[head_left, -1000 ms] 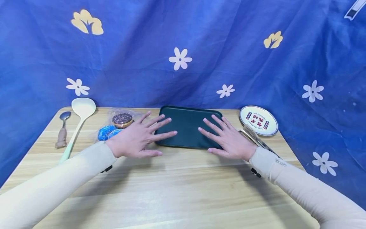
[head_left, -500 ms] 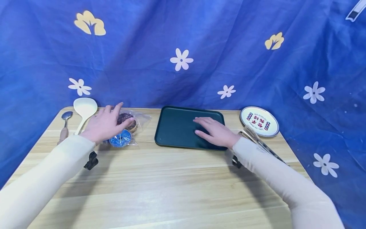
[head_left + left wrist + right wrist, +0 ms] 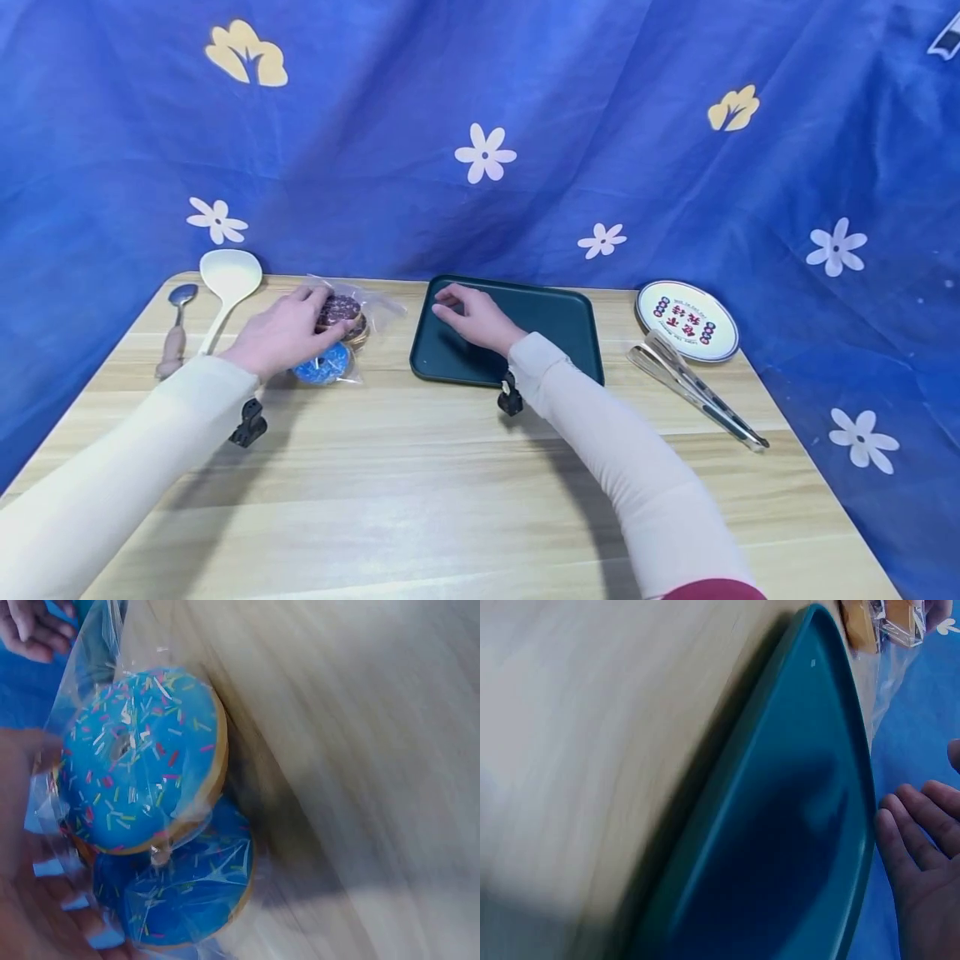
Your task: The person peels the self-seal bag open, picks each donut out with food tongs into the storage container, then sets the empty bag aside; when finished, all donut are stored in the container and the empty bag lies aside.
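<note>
My left hand (image 3: 279, 333) grips a clear plastic bag of donuts at the back left of the table. In the left wrist view a blue-iced donut (image 3: 142, 761) with coloured sprinkles lies over a second blue one (image 3: 187, 885), and the fingers wrap the bag's left side. A dark chocolate donut (image 3: 340, 310) shows past the thumb in the head view. My right hand (image 3: 480, 321) hovers over the left part of a dark green tray (image 3: 558, 325), its fingers loosely bent and holding nothing. The right wrist view has that hand beside the tray's rim.
Left of the bag lie a white ladle (image 3: 231, 275) and a small spoon (image 3: 172, 342) with a brownish handle. Right of the tray are metal tongs (image 3: 697, 392) and a round printed plate (image 3: 686, 321). A blue flowered cloth (image 3: 390, 167) hangs behind the table (image 3: 420, 500).
My left hand has gone left from beside the tray onto the bagged donuts, which are now bunched together. My right hand has moved left across the tray, its fingers less spread.
</note>
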Tool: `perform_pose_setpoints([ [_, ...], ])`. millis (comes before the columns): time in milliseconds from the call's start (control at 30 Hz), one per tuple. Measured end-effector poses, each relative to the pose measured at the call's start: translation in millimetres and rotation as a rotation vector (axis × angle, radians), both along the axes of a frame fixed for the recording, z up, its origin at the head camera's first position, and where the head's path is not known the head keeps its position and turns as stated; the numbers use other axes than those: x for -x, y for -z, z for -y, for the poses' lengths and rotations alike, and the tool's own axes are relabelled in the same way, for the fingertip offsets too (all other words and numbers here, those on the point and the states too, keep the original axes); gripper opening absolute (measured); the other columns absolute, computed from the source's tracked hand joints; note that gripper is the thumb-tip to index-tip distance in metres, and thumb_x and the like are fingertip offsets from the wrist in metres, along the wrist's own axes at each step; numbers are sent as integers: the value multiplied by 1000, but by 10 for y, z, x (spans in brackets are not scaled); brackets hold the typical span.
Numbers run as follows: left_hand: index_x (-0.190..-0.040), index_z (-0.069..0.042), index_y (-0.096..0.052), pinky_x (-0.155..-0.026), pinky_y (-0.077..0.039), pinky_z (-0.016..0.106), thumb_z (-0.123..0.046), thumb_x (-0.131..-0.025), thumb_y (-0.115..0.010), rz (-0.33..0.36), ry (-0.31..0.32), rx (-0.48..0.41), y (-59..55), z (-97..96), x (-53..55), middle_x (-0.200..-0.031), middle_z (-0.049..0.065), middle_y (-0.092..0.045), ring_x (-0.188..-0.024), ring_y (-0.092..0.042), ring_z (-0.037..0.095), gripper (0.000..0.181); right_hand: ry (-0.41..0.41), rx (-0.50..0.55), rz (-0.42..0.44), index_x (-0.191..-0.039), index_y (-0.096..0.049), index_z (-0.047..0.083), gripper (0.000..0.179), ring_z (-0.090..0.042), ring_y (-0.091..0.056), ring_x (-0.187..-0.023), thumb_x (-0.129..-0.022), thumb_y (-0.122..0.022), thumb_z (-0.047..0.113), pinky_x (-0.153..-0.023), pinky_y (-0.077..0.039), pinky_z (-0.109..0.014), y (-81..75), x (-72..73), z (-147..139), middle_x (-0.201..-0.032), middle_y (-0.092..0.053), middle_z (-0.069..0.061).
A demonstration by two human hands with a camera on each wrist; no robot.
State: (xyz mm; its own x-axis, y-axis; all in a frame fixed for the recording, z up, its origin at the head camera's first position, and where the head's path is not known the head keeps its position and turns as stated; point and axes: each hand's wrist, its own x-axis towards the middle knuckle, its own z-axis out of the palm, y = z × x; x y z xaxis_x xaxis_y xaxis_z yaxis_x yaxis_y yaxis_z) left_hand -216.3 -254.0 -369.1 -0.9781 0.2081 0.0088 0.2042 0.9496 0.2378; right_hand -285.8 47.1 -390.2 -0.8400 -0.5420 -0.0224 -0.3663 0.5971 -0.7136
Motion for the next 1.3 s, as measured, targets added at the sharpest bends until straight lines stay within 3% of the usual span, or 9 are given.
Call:
perform_pose_setpoints([
  [300, -144, -5, -51, -93, -56, 64, -40, -98, -67, -9, 163, -86, -2, 122, -101, -136, 27, -59, -120, -63, 45, 60, -16, 55, 64, -139, -60, 4, 38, -25, -65, -123, -111, -54, 27, -109, -54, -40, 50, -67, 282, -133, -68, -12],
  [567, -139, -2, -55, -103, -53, 60, -22, -90, -76, -8, 279, -197, -2, 227, -187, -130, 20, -64, -119, -64, 37, 56, -13, 69, 60, -131, -65, 3, 32, -26, -68, -117, -109, -57, 24, -103, -56, -34, 44, -131, 406, -125, -72, -13],
  [900, -130, -8, -60, -101, -54, 54, -15, -85, -75, -6, 347, -216, -19, 153, -315, -125, 11, -67, -114, -66, 27, 48, -36, 37, 47, -127, -68, 0, 31, -25, -71, -111, -107, -61, 21, -93, -58, -25, 76, -194, 587, -120, -75, -15],
  [1067, -128, -12, -61, -99, -55, 52, -14, -82, -75, -21, 382, -216, -4, 107, -382, -125, 7, -67, -114, -66, 24, 49, 11, 3, 20, -124, -70, 1, 28, -20, -71, -106, -106, -61, 21, -89, -58, -24, 54, -249, 668, -116, -76, -12],
  [1300, -129, -16, -61, -92, -57, 47, -19, -83, -76, -48, 419, -173, 20, 64, -465, -124, 1, -67, -111, -64, 19, 49, 33, 98, 146, -121, -69, -4, 26, -20, -77, -83, -104, -66, 15, -73, -58, -18, 56, -282, 694, -105, -79, -17],
])
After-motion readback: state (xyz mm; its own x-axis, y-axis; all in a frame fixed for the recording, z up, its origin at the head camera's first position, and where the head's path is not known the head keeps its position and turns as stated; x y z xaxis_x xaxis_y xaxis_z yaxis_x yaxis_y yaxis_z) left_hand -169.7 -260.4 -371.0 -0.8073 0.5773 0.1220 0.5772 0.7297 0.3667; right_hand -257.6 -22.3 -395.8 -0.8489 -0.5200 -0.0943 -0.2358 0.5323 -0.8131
